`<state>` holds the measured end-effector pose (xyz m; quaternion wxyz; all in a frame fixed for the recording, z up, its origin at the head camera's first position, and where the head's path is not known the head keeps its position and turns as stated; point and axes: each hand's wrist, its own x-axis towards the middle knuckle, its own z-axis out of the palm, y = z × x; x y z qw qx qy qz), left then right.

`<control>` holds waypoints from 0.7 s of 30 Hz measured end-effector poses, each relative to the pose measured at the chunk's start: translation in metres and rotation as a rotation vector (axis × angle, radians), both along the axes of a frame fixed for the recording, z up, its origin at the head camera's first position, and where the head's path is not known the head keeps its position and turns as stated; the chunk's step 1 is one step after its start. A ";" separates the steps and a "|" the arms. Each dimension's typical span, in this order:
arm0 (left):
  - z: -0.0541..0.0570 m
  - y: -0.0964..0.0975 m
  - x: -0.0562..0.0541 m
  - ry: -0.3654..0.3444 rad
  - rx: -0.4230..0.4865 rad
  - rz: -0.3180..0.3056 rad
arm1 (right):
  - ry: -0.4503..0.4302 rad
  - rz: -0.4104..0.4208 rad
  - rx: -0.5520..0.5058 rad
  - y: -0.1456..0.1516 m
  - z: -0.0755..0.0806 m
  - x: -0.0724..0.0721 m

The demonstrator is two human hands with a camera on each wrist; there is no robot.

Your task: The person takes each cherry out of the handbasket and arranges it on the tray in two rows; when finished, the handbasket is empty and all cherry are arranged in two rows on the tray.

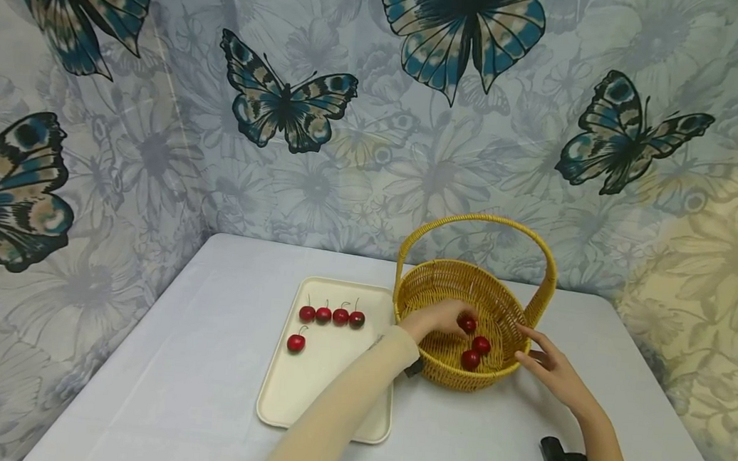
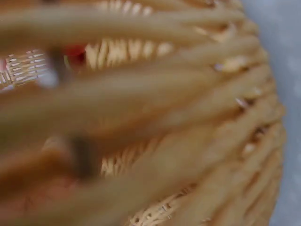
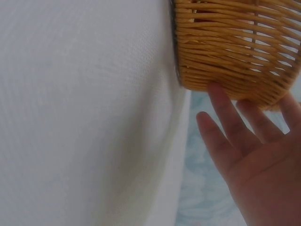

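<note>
A yellow wicker basket (image 1: 455, 379) with a tall arched handle stands on the table, and red cherries (image 1: 471, 359) lie on its bottom. My left hand (image 1: 440, 317) reaches over the rim into the basket, its curled fingertips holding a dark red cherry (image 1: 467, 324). In the left wrist view the blurred weave (image 2: 188, 117) fills most of the picture and conceals the hand. My right hand (image 1: 555, 372) touches the basket's right side, fingers spread and fairly straight. The right wrist view shows those fingers (image 3: 230, 115) against the basket's outer wall (image 3: 225, 56).
Left of the basket lies a cream tray (image 1: 274, 395). Along its far part stand several stemmed cherries (image 1: 340, 317) in a row, with one more cherry (image 1: 296, 343) in front. Behind the white table (image 1: 161, 359) hangs a butterfly-patterned cloth (image 1: 373, 174).
</note>
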<state>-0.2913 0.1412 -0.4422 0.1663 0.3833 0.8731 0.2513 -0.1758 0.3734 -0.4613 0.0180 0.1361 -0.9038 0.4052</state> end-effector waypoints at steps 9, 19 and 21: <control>-0.008 -0.004 -0.005 0.033 0.028 0.014 | 0.006 0.005 0.000 -0.002 -0.002 -0.001; -0.005 -0.011 0.000 0.032 0.066 0.005 | -0.007 0.022 -0.030 -0.002 0.003 0.001; -0.005 -0.012 0.002 0.028 0.074 0.008 | -0.008 0.021 -0.028 -0.001 0.001 0.001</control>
